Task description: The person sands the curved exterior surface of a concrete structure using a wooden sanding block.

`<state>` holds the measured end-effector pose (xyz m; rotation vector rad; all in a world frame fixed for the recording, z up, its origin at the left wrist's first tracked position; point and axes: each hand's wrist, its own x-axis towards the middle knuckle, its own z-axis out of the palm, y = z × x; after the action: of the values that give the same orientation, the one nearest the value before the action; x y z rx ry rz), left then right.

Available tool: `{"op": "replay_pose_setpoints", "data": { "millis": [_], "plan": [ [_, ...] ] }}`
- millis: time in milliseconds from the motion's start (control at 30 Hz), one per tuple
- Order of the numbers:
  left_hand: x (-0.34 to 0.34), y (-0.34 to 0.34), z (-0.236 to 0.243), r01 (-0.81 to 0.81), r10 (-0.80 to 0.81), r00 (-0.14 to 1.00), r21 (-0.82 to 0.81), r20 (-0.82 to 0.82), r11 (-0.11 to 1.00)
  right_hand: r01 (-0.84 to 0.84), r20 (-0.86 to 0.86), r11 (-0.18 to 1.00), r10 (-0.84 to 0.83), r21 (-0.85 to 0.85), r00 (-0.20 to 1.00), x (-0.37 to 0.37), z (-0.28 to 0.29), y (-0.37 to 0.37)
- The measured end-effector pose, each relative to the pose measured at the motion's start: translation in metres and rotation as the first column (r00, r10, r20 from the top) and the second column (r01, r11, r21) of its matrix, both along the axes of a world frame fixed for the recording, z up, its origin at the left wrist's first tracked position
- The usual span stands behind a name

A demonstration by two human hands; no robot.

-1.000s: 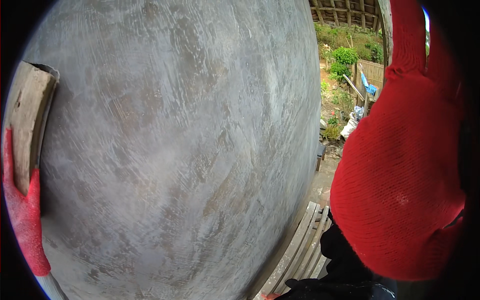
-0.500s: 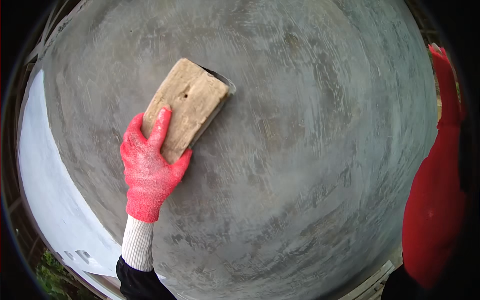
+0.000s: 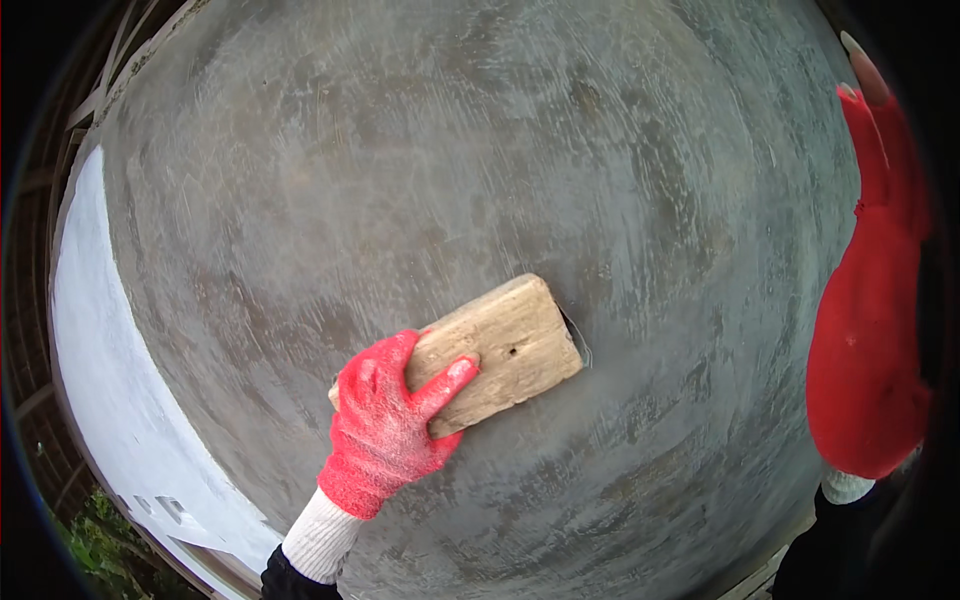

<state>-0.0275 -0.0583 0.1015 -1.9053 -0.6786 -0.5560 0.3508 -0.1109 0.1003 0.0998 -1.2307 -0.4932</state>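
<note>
My left hand (image 3: 385,430), in a red glove with a white cuff, is closed around a worn wooden block (image 3: 510,350). Its fingers and thumb grip the block's near left end. The block is tilted to the right and lies against a grey, smoothed wall surface (image 3: 400,200). A thin dark sheet edge peeks out beneath its far right end. At the right rim my right hand (image 3: 865,350), also red-gloved, has its fingers stretched upward beside the wall's edge. Bare fingertips show at its top. Part of that hand falls in the dark rim, and I see nothing held in it.
A smooth white painted area (image 3: 110,330) borders the grey surface on the left. Dark beams (image 3: 35,400) run along the left rim, above green leaves (image 3: 105,550). Boards (image 3: 755,580) show at the lower right.
My left hand has swept the wooden block down and to the right, turning it flatter. My right hand has shifted slightly, and more of its fingertips and its white cuff now show.
</note>
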Motion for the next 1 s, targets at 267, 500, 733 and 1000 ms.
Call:
{"op": "replay_pose_setpoints", "data": {
  "millis": [267, 500, 733, 1000],
  "plan": [
    [0.013, 0.017, 0.1, -0.22, -0.032, 0.79, 0.332, 0.613, 0.917, -0.109, 0.001, 0.989, 0.11, 0.104, 0.994, -0.003, -0.012, -0.012],
    [0.064, 0.007, 0.014, 0.001, -0.001, 0.996, 0.004, 0.09, 1.0, 0.136, 0.135, 0.991, -0.136, 0.004, 0.981, 0.026, -0.048, 0.022],
    [0.06, 0.034, 0.102, -0.137, -0.106, 0.813, 0.364, 0.573, 0.921, 0.075, 0.2, 0.986, -0.045, -0.147, 0.979, 0.02, -0.056, 0.054],
    [0.099, 0.011, 0.023, -0.018, 0.012, 0.994, 0.053, 0.107, 0.998, 0.035, 0.125, 0.999, -0.031, -0.035, 0.992, 0.024, -0.033, 0.029]
  ]
}}
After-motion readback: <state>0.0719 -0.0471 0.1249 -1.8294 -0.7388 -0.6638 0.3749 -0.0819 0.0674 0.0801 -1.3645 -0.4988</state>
